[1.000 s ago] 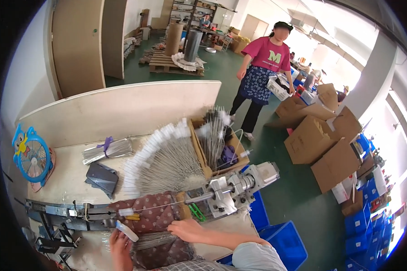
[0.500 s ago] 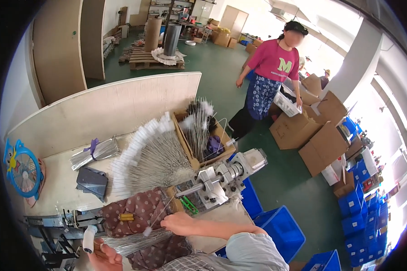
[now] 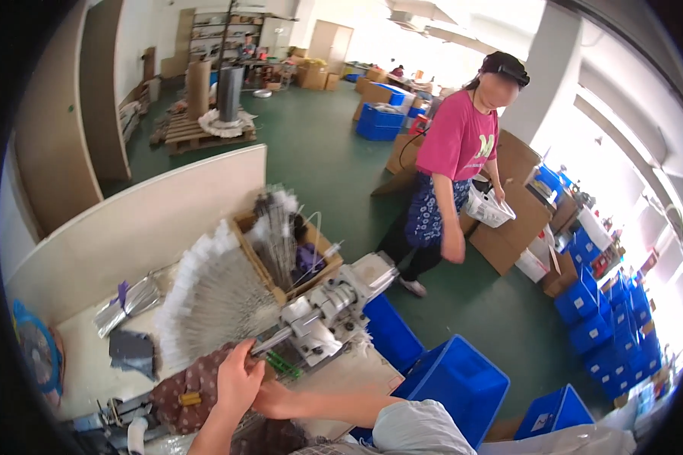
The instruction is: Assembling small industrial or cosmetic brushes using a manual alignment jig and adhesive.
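Green floor (image 3: 326, 171) — white pillar (image 3: 542, 72) — bright windows (image 3: 626, 171)

The one view comes from the left of two fisheye cameras worn on the head, looking down and forward. The worktop (image 3: 349, 377) lies close, slanting across the lower left; the left hand (image 3: 239, 381) and right hand (image 3: 276, 400) are near, below centre. Upward, it reaches over the floor (image 3: 311, 152) to a distant shelving rack (image 3: 209, 36).

the left hand (image 3: 237, 379) has been brought from beside the white handle (image 3: 136, 436) to beside the right hand (image 3: 275, 401); the basket (image 3: 490, 208) has been carried closer by the co-worker (image 3: 454, 148), and the view turned rightward
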### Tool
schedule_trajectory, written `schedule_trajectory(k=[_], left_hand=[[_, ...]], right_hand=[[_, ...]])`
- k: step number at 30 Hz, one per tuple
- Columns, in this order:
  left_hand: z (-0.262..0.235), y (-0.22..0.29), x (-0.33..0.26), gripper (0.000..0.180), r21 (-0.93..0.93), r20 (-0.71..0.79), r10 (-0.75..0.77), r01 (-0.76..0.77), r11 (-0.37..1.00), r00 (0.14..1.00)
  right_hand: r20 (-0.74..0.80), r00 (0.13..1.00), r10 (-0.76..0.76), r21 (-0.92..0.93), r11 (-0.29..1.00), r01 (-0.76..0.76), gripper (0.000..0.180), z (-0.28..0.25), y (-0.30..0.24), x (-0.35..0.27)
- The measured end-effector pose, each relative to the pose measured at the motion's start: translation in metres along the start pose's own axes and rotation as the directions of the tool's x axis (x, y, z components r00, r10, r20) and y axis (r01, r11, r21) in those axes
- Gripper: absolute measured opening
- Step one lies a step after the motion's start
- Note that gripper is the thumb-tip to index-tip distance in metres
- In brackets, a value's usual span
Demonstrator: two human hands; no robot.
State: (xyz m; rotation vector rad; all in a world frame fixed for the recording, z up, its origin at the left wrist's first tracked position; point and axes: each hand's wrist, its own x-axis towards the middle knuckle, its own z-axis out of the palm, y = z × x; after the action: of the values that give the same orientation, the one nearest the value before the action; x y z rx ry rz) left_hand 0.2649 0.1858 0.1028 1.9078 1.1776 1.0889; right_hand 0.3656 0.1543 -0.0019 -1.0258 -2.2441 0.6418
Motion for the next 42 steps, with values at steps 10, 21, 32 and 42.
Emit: schedule_trajectory(k=[10,21,32,42], left_hand=[[-0.011,-0.003,0.014,0.029,0.198,0.047,-0.092,0.081,0.977,0.995],[0.002,-0.062,0.074,0.013,0.574,0.302,0.063,-0.234,0.785,0.951],[-0.032,-0.044,0.013,0.02,0.466,0.077,0.316,-0.314,0.827,0.946],[-0.105,0.005,-0.1,0.022,0.428,-0.174,0.545,-0.436,0.792,0.82]], right_hand=[[0.202,0.974,-0.106,-0.142,0.98,0.137,0.008,-0.007,-0.006,0.008],[0.109,0.986,-0.126,-0.156,0.978,0.142,0.011,-0.004,-0.011,0.007],[-0.084,0.982,0.17,-0.158,0.971,-0.181,0.018,-0.032,-0.051,0.012],[-0.088,0.995,-0.039,-0.589,0.808,-0.02,0.012,-0.132,-0.045,0.035]])
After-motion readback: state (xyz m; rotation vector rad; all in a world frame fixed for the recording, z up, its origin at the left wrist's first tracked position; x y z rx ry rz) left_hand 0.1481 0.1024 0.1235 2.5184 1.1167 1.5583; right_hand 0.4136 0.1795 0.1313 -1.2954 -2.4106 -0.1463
